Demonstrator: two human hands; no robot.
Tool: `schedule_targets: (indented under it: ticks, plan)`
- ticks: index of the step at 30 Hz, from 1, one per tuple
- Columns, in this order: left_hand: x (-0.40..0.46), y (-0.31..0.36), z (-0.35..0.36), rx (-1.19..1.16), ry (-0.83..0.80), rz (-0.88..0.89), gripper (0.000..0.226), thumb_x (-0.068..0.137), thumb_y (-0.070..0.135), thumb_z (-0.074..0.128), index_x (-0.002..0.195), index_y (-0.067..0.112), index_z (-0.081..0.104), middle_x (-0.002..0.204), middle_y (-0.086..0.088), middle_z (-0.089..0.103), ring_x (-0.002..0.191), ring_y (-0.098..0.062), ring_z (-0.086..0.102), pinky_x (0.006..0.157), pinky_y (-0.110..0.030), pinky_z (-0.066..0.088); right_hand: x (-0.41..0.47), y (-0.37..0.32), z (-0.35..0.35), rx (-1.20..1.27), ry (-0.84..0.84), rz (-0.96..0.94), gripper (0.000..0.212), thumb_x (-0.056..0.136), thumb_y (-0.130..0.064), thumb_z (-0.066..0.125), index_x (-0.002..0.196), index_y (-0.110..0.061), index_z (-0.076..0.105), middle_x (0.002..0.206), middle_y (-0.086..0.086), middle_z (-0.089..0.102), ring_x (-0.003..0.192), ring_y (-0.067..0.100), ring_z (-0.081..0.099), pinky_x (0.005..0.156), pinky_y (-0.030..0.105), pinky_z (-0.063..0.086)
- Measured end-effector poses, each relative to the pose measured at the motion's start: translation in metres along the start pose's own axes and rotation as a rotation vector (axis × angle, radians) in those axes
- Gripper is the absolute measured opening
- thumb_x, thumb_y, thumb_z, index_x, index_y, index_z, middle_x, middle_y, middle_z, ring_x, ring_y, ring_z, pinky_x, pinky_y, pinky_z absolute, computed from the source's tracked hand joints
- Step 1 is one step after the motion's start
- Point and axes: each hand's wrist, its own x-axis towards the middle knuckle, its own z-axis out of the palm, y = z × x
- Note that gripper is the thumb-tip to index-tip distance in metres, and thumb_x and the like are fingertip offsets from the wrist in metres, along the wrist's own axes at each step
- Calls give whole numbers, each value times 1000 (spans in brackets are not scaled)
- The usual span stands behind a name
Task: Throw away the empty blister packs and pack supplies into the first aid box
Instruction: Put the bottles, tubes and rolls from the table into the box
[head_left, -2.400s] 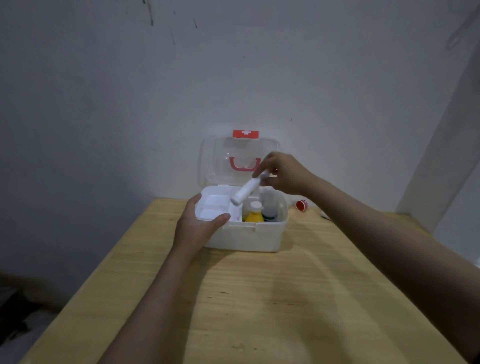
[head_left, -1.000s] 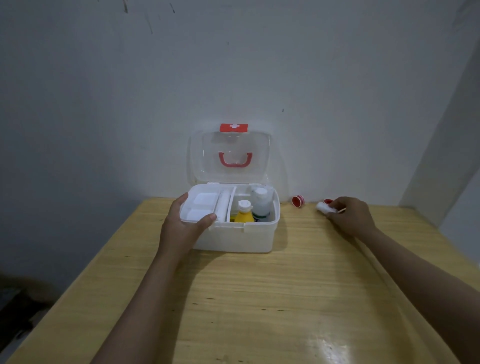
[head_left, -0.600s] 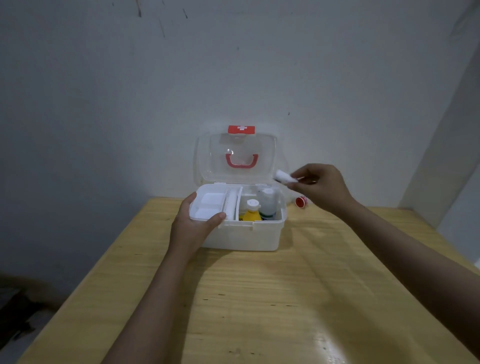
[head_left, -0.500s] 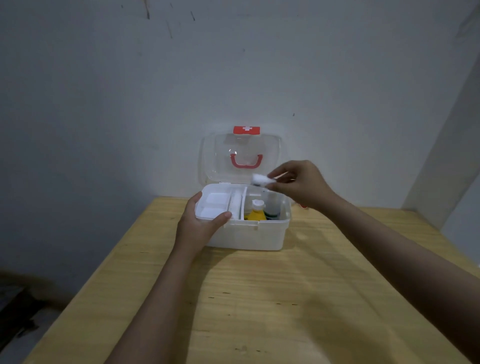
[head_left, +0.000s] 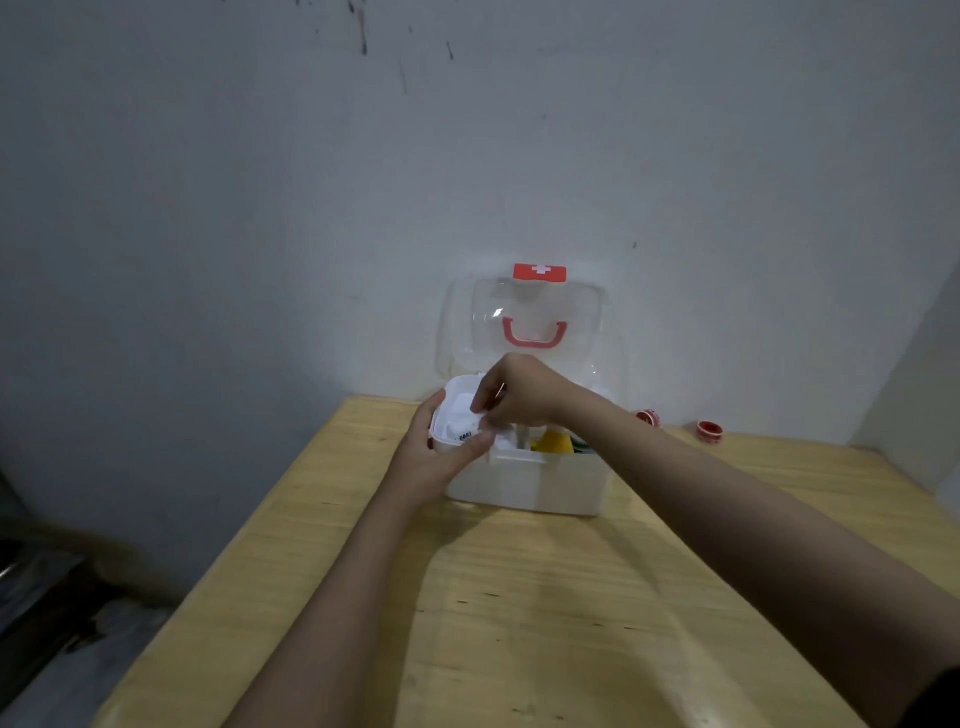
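Observation:
The white first aid box (head_left: 540, 480) stands open at the far side of the wooden table (head_left: 519, 613), its clear lid (head_left: 483, 322) with a red handle upright against the wall. My left hand (head_left: 434, 460) grips the box's front left corner, thumb over the rim of the inner white tray (head_left: 457, 395). My right hand (head_left: 522, 392) reaches down into the tray's left part and pinches a small white roll (head_left: 467, 432), mostly hidden by the fingers. A yellow bottle (head_left: 554, 442) stands in the right part of the box.
Two small red tape rolls (head_left: 648, 417) (head_left: 709, 431) lie on the table by the wall, right of the box. The table's left edge drops to a dark, cluttered floor (head_left: 47, 587). A wall corner closes in at the far right.
My right hand picked up the small white roll from the table's right side, carried it left over the box and lowered it into the tray. My left hand stayed on the box.

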Motion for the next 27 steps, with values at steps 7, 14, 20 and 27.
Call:
schedule_targets:
  ticks: [7,14,20,27]
  plan:
    - [1,-5,1,-25,14,-8,85,70,45,78,142,32,34,130,14,42,118,-12,45,95,-31,46,-12,28,-24,70,128,14,25,77,-11,74,102,-8,72,104,5,72,85,11,65,87,29,55]
    - [1,-9,7,-20,91,21,82,70,42,79,140,33,38,133,12,44,118,-11,45,97,-33,45,-62,122,-57,113,461,279,23,80,-9,70,103,-4,71,102,11,72,80,14,62,70,18,45]
    - [4,-14,12,10,139,44,80,71,41,78,141,32,39,142,8,44,120,-12,44,94,-32,46,-98,209,-43,27,540,541,29,80,-9,68,109,-3,68,115,15,68,101,28,64,85,33,48]
    - [3,-15,14,-43,147,62,76,73,34,78,140,31,41,133,12,48,116,-11,50,80,-20,47,-100,255,-6,29,571,663,30,81,-23,69,109,-12,68,118,12,65,108,29,59,87,38,48]
